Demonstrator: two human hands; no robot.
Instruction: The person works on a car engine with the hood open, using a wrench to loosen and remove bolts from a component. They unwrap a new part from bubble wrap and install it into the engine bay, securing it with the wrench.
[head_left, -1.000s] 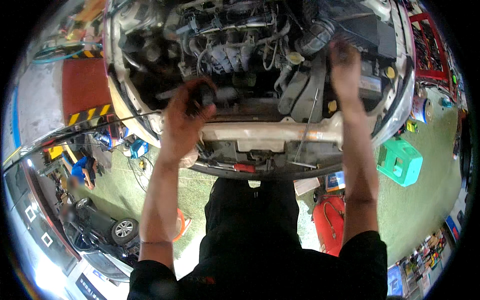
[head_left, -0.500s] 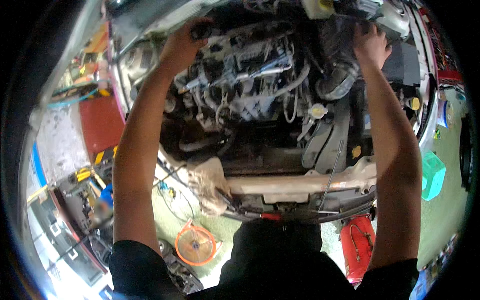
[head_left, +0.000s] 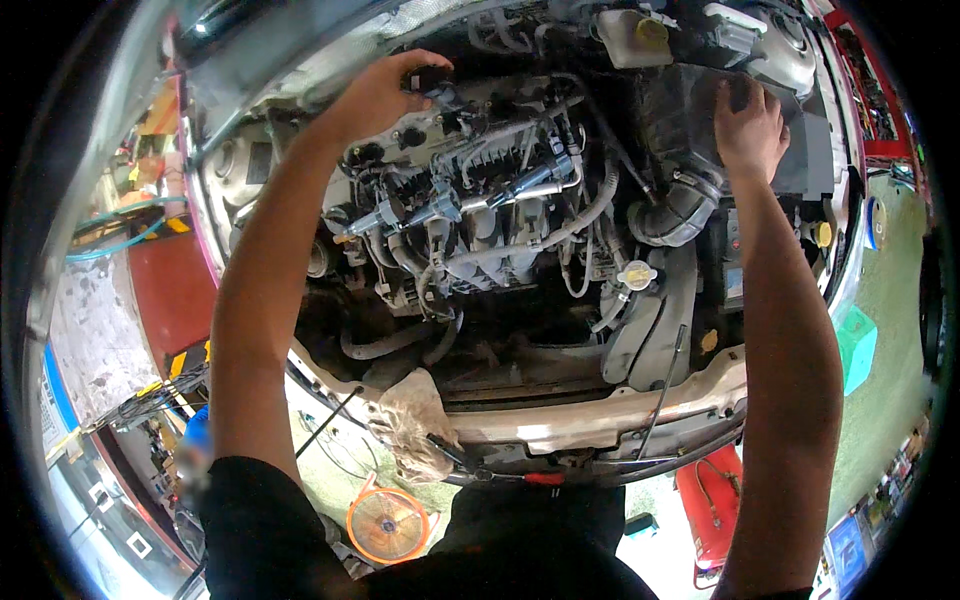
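Note:
An exposed car engine [head_left: 480,245] lies in the open bay before me. At its far left side, my left hand [head_left: 385,95] is closed around a black part that looks like an ignition coil [head_left: 430,80]; its lower end sits over the engine top, and whether it is seated I cannot tell. Several similar coils [head_left: 435,207] with grey-blue bodies lie across the middle of the engine among hoses. My right hand [head_left: 752,130] rests on the black air filter housing [head_left: 685,110] at the far right, fingers spread and slightly bent, holding nothing visible.
A ribbed intake hose [head_left: 682,210] and the radiator cap [head_left: 637,275] are right of the engine. A beige rag [head_left: 412,415] and a thin metal rod [head_left: 664,395] lie on the front crossmember. On the floor stand an orange fan [head_left: 390,525] and a red tank [head_left: 710,510].
The view has shifted, so the engine bay appears lower. My left hand, with the black part, has moved right and farther back over the engine. My right hand stays on the housing.

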